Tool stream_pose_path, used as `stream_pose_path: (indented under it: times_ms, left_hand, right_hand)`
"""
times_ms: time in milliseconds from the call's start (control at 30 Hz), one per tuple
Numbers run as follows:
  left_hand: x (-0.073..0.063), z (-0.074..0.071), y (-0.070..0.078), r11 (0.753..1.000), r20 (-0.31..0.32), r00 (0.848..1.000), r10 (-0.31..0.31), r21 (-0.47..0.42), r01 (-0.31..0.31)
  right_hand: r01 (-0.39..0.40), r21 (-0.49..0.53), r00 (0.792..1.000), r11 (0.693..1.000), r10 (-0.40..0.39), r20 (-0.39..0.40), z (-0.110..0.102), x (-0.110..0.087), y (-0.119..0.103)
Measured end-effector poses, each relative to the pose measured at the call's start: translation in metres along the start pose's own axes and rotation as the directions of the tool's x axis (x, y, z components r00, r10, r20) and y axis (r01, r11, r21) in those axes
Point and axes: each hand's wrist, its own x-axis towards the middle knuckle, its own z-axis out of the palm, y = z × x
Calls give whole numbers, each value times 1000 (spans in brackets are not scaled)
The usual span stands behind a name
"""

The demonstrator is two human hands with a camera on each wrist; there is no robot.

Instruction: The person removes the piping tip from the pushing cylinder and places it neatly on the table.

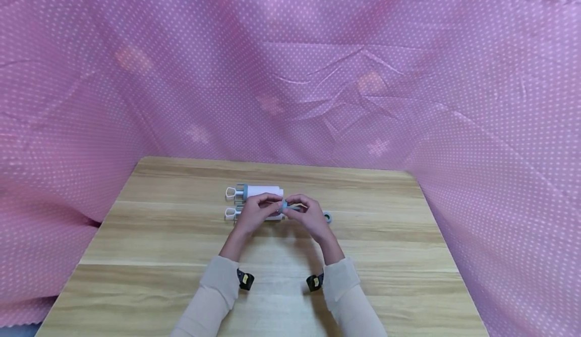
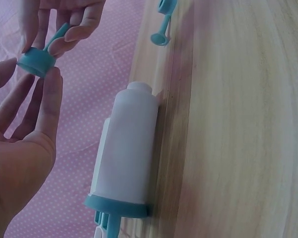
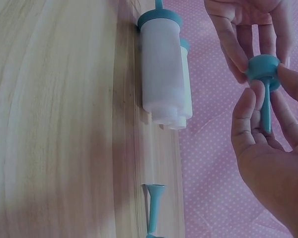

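Observation:
Above the table, my left hand and right hand both pinch a small teal cap between thumb and fingertips. A thin teal stem sticks out from the cap toward the right hand, lying among its fingers. Beneath and beyond the hands lie two white cylinders with teal collars and plunger handles: the far cylinder shows well, while the near cylinder is partly covered by the left hand. A narrow spout shows on the cylinder's end.
A second teal piece, with a flared end on a stem, lies on the wooden table just right of the right hand. Pink dotted cloth hangs behind the table and along its sides.

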Motion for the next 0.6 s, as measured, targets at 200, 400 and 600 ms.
stream_pose_path:
  times_ms: [200,400,600]
  left_hand:
    - [-1,2,1,1000,17,1000,10,24,-11]
    - [-1,2,0,999,-1,1000,13,34,-13]
    - [-1,1,1,1000,-21,1000,13,14,-13]
  right_hand:
    - [-15,-31,1000,999,15,-9,-3,0,0]
    - [-65,-14,998,998,66,21,-6,-7,-13]
    - [-62,-31,998,998,62,21,-8,-10,-15]
